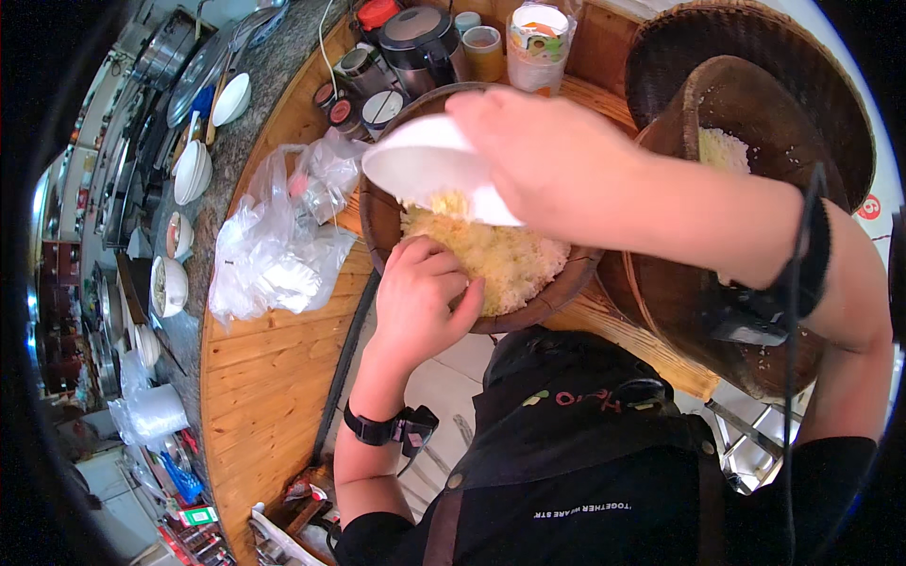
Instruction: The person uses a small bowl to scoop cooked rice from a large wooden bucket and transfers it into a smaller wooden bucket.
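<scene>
My right hand (pixel 524 148) grips a white bowl (pixel 417 159), tipped over a round wooden tub (pixel 566 301). Yellowish cooked grain, seemingly rice (pixel 506 265), fills the tub, paler at its right side. Some yellow grain shows right below the bowl's lower edge. My left hand (pixel 428 293) reaches over the tub's near-left rim, its fingers curled at the grain. Whether anything is between those fingers is hidden.
Right of the tub, a larger wooden barrel (pixel 655 290) lies tilted with grain inside, before a dark woven basket (pixel 658 71). Plastic bags (pixel 272 262), jars, an electric kettle (pixel 421 53) and stacked paper cups (pixel 539 49) stand around. Several white bowls line the stone counter (pixel 233 152).
</scene>
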A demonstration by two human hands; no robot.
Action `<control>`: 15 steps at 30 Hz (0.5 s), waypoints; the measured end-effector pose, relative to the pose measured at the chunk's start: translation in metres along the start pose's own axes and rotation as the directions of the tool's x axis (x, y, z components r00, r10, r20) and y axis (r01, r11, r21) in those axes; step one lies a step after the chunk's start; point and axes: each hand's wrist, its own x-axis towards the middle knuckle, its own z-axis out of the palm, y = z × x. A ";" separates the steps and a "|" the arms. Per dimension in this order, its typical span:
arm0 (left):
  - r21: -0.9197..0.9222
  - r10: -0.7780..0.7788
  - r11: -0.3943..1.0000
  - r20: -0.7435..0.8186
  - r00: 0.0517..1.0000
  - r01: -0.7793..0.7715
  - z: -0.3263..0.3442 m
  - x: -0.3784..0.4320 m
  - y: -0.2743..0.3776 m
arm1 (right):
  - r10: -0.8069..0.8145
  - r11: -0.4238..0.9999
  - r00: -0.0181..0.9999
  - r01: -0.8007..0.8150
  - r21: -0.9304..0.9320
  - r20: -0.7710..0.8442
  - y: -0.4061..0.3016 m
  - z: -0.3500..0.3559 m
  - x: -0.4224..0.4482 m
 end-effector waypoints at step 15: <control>-0.155 -0.279 0.953 -0.123 0.952 0.259 0.002 0.026 0.015 | 0.817 0.521 0.577 -0.757 0.395 0.028 0.144 -0.137 -0.195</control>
